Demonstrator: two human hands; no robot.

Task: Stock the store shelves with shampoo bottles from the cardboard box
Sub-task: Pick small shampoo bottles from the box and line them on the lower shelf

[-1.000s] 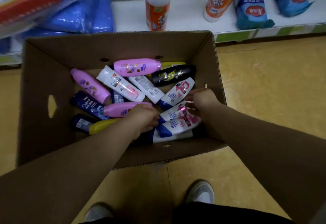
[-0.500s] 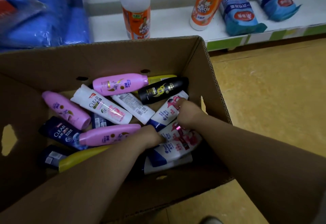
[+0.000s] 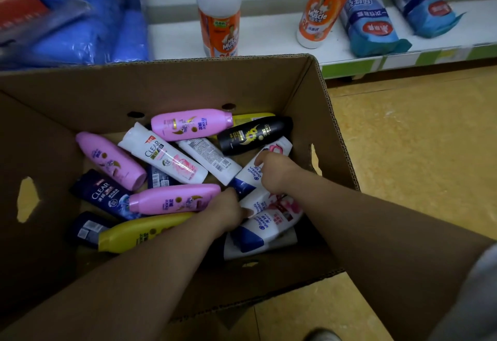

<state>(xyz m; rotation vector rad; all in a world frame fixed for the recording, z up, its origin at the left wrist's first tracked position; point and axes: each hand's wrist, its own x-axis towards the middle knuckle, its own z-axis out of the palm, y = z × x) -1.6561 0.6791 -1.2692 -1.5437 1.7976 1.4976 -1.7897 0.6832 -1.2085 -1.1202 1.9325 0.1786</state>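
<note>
An open cardboard box (image 3: 333,115) on the floor holds several shampoo bottles lying flat: pink, white, black, dark blue and yellow. Both my arms reach down into its right half. My right hand (image 3: 277,171) curls round a white bottle with a dark blue cap (image 3: 251,172). My left hand (image 3: 228,210) grips another white and blue bottle with a pink flower label (image 3: 259,201), just below the first. A pink bottle (image 3: 172,199) lies against my left wrist.
A white store shelf (image 3: 271,34) runs behind the box, with two orange and white cleaner bottles (image 3: 219,26) and blue wrapped packs (image 3: 371,26) on it. Blue plastic packs (image 3: 88,18) fill the left. Yellow floor lies to the right.
My head has moved closer over the box. My right hand has slid up onto the upper white bottle and my left hand has closed on the one below.
</note>
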